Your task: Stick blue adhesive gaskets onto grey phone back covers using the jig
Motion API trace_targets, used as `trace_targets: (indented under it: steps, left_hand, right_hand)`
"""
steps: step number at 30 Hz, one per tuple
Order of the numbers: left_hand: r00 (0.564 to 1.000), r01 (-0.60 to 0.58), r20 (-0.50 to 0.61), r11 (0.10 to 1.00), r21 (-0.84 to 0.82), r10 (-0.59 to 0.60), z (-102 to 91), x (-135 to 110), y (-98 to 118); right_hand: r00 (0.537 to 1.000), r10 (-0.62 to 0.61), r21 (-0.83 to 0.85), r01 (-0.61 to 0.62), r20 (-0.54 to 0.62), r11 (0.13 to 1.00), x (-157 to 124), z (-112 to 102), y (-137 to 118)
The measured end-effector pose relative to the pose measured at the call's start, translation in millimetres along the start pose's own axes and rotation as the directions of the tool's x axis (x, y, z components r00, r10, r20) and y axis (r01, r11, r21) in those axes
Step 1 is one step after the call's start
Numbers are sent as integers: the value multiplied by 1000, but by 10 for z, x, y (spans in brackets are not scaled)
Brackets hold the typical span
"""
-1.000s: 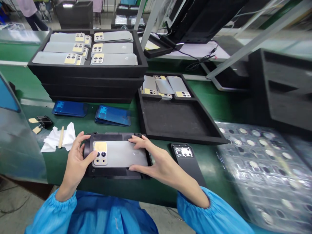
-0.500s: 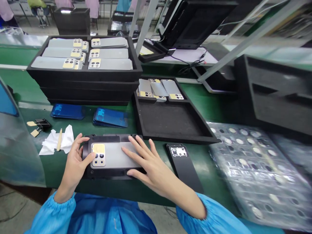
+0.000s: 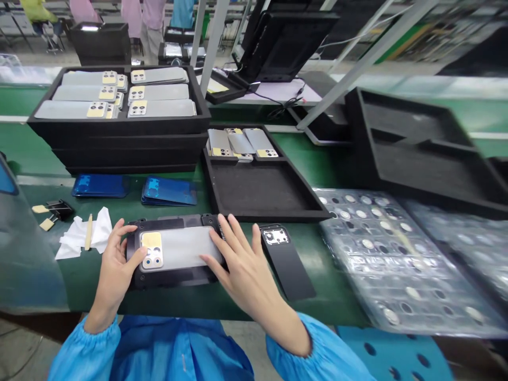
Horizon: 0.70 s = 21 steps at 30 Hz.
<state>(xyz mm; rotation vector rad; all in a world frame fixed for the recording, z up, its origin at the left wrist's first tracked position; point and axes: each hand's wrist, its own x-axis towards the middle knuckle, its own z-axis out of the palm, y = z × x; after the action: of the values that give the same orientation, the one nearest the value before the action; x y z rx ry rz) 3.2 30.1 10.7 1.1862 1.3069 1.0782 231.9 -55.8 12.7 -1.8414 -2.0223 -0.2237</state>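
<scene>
A silvery phone back cover (image 3: 182,248) with a camera block lies in a black fixture (image 3: 170,278) before me. My left hand (image 3: 116,264) grips the fixture's left end, its thumb resting at the camera block's edge and its fingers at the far left corner. Spread over the cover's right end is my right hand (image 3: 244,270), fingertips touching the surface and nothing grasped. This hand hides the fixture's right end. Right of it lies a dark phone-shaped plate (image 3: 291,270) with a bright camera cutout.
Stacked black trays (image 3: 119,127) of covers stand at the back left; a lower tray (image 3: 262,190) holds several more. Blue film-like sheets (image 3: 170,193), a white tissue (image 3: 101,230) with a stick, and black clips (image 3: 59,210) lie left. Clear blister trays (image 3: 381,254) occupy the right.
The view has shifted right, so the bench appears further left. My right hand has slid toward the cover's right end, fingers still spread. My left hand keeps its place on the fixture.
</scene>
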Motion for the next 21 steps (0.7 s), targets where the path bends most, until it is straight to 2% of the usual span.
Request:
trace_targets:
  steps: [4, 6, 9, 12, 15, 21]
  left_hand:
    - [1000, -25, 3, 999, 21, 25, 1, -23, -28]
    - [998, -58, 1, 997, 42, 58, 3, -29, -44]
    - [995, -102, -6, 992, 81, 102, 5, -26, -58]
    - [994, -111, -5, 990, 92, 112, 3, -19, -61]
    - [994, -105, 1, 991, 88, 105, 2, -24, -59]
    - [996, -86, -20, 994, 69, 88, 6, -41, -63]
  right_hand:
    - [999, -45, 1, 45, 16, 999, -293, -90, -103]
    - [998, -58, 9, 57, 26, 998, -336, -124, -162]
    - [994, -72, 52, 68, 81, 996, -240, -145, -291]
    - [977, -141, 137, 119, 158, 983, -96, -133, -471]
    - [965, -205, 176, 175, 166, 969, -14, -81, -639]
    - [989, -70, 197, 44, 129, 979, 251, 72, -695]
